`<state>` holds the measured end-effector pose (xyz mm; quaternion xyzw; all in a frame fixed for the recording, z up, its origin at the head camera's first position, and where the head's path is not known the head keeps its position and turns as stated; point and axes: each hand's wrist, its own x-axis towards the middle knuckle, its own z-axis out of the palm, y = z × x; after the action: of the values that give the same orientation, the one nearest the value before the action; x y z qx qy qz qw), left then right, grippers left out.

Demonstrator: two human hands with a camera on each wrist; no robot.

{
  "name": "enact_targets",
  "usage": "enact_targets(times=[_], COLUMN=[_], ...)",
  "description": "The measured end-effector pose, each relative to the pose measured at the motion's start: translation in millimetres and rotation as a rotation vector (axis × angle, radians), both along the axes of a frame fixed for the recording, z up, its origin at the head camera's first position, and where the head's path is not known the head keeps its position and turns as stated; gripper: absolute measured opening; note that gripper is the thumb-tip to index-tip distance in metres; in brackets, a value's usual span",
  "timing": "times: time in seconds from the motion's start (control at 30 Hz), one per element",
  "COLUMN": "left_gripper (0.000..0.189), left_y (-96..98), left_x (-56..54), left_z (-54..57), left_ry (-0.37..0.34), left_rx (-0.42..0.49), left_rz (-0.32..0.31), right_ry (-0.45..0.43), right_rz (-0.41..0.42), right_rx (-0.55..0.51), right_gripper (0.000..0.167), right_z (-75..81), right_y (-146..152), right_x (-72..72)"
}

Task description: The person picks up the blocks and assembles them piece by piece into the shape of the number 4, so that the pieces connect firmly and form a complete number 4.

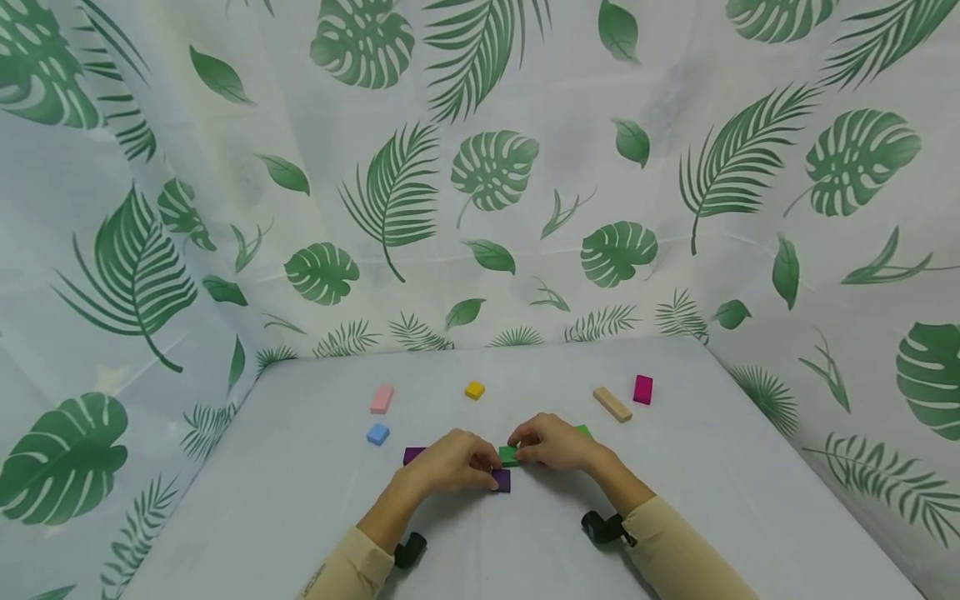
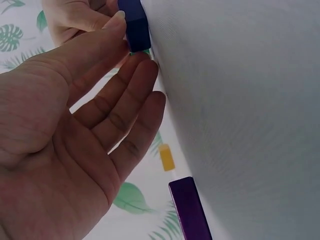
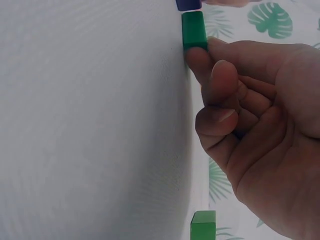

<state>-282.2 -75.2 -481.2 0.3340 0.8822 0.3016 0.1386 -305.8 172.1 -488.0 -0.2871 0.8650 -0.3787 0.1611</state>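
My left hand (image 1: 452, 461) pinches a dark blue-violet block (image 1: 503, 481) near the middle of the table. In the left wrist view the thumb lies against that block (image 2: 134, 25), and the other fingers are bent and apart. My right hand (image 1: 557, 442) holds a green block (image 1: 507, 456) by its near end with thumb and forefinger. In the head view this block lies just beyond the dark blue one. The right wrist view shows the green block (image 3: 194, 30) end-on to the dark blue block (image 3: 189, 4), with a thin gap between them.
A purple block (image 1: 413, 455) lies beside the left hand; a light green block (image 1: 584, 431) is partly hidden behind the right. Farther back lie pink (image 1: 382, 399), blue (image 1: 378, 434), yellow (image 1: 474, 390), tan (image 1: 612, 404) and magenta (image 1: 642, 389) blocks. Leaf-printed cloth (image 1: 495, 250) surrounds the table.
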Motion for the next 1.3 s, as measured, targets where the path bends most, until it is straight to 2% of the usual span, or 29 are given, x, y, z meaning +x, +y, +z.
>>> enact_targets(times=[0.27, 0.73, 0.97, 1.3], left_gripper=[0.013, 0.013, 0.015, 0.012], left_y=[2.4, 4.8, 7.5, 7.6], left_x=[0.5, 0.5, 0.6, -0.2], left_z=[-0.8, -0.4, -4.2, -2.4], left_ry=[-0.003, 0.048, 0.009, 0.031], left_rx=[0.002, -0.021, 0.003, -0.017], left_rz=[-0.003, -0.002, -0.014, 0.002], right_ry=[-0.014, -0.008, -0.032, -0.024], right_rz=[0.004, 0.022, 0.002, 0.031], right_rx=[-0.019, -0.025, 0.003, -0.016], right_gripper=[0.019, 0.016, 0.016, 0.016], right_z=[-0.2, -0.7, -3.5, -2.3], right_y=[-0.6, -1.5, 0.1, -1.6], right_x=[0.8, 0.2, 1.4, 0.3])
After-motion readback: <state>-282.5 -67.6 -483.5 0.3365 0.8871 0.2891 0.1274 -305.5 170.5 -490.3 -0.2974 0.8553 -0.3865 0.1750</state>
